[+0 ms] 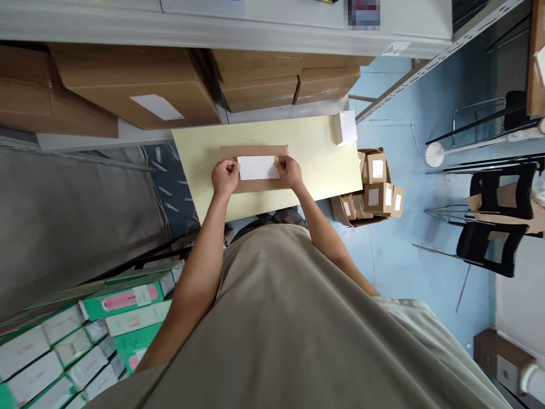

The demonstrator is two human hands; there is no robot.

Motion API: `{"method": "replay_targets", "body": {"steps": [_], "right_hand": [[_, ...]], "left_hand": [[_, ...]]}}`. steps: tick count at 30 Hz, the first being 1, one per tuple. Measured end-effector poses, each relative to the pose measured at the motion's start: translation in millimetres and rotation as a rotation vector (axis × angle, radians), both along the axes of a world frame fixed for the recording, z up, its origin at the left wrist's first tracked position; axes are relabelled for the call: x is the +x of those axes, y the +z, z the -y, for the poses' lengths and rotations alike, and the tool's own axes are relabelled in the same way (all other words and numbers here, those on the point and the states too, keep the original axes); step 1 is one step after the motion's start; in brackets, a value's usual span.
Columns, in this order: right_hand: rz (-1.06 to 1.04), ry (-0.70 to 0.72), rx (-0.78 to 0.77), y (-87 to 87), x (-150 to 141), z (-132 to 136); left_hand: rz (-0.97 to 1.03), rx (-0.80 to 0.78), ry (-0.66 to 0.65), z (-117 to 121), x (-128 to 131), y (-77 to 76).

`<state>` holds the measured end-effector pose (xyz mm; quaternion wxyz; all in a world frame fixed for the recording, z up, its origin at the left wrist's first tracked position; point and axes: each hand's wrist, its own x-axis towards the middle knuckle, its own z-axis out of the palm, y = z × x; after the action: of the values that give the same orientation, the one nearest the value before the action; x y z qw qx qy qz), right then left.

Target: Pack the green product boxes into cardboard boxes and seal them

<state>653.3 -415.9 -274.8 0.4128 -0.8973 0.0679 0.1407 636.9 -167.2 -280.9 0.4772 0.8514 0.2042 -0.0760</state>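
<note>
Centre frame, the fingers of the left hand [225, 178] and right hand [290, 172] pinch opposite ends of a white label [257, 168] over brown cardboard [251, 151] on the worktop [321, 162]. Seemingly it is being aligned; next calls for even, flat pressing.

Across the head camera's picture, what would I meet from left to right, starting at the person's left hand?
Left hand, flat white rectangular piece, right hand, small white rectangular box, black chairs with metal legs.

Head-worn view; forward-down onto table [321, 153]
</note>
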Motion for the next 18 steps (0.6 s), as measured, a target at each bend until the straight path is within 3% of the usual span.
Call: {"method": "replay_targets", "body": {"steps": [11,18], "right_hand": [[0.034,0.023,-0.154,-16.3,1,-6],[-0.007,-0.017,-0.217,-9.6,1,-11]], "left_hand": [[-0.058,0.110,-0.006,6,2,7.7],[-0.093,0.149,-0.023,9,4,13.6]]}}
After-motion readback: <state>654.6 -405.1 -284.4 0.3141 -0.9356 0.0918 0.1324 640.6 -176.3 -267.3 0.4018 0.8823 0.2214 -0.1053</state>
